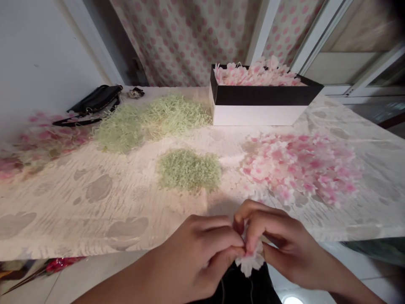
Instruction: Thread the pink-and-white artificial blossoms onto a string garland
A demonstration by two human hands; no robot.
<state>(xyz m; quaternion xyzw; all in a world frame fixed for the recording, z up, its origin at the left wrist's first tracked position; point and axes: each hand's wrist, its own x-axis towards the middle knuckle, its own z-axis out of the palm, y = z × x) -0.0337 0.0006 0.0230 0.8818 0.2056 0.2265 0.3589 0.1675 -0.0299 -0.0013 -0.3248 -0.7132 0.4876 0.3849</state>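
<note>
Low in the head view, just off the table's near edge, both hands meet at a pale pink-and-white fabric flower (250,262). My left hand (205,249) is closed, thumb and forefinger pinching the flower's centre. From the other side my right hand (278,238) grips the same flower with bent fingers, which cover its upper petals. A loose heap of pink and white artificial flowers (303,166) lies on the table beyond my right hand. Straight ahead of the hands sits a small pile of pale green artificial sprigs (190,169).
A white box with a black rim (259,114) holds more pink flowers at the back. Larger green bunches (171,114) lie left of it. A black bag (98,99) and pink flower sprays (47,139) occupy the far left of the patterned tablecloth (95,215).
</note>
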